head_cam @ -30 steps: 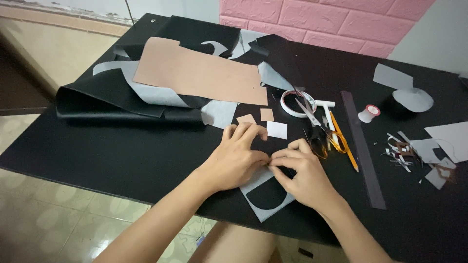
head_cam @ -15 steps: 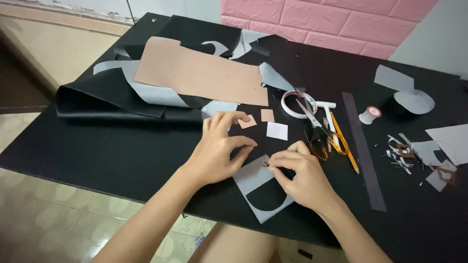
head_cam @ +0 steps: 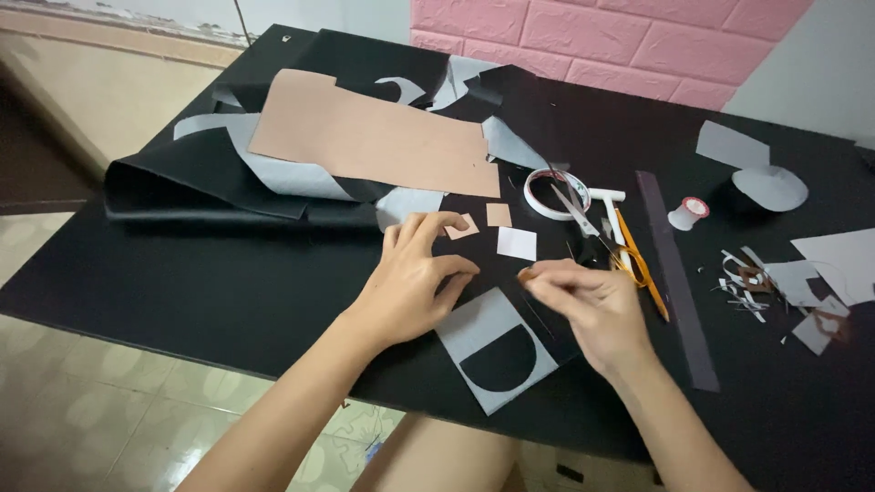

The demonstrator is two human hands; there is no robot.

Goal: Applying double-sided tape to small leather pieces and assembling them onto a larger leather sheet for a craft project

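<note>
Head view, and I look down on a black table (head_cam: 164, 273) whose near edge runs diagonally from the left of the frame toward the bottom centre, with tiled floor showing beyond it at lower left. Bare black surface lies open across the left-centre of the frame; the upper and right parts are crowded.

My left hand (head_cam: 410, 282) rests at centre frame, fingers curled and loosely parted, the thumb and forefinger close together; I cannot tell whether they pinch anything. Its heel sits just beside the grey sheet (head_cam: 483, 342), a rectangle with a black half-round shape on it, lying near the table's front edge at lower centre.

My right hand (head_cam: 592, 305) is right of centre, fingertips drawn narrowly together on something small and brownish at its tip; what it is I cannot make out. It hovers over the grey sheet's upper right corner.

Just above the hands lie a small white square (head_cam: 517, 243) and two tan scraps (head_cam: 498, 215). A tape ring (head_cam: 551, 193), scissors (head_cam: 583, 228) and a long dark ruler (head_cam: 679, 282) sit to the right. A large tan sheet (head_cam: 374, 141) covers rolled black material (head_cam: 182, 182) at upper left.
</note>
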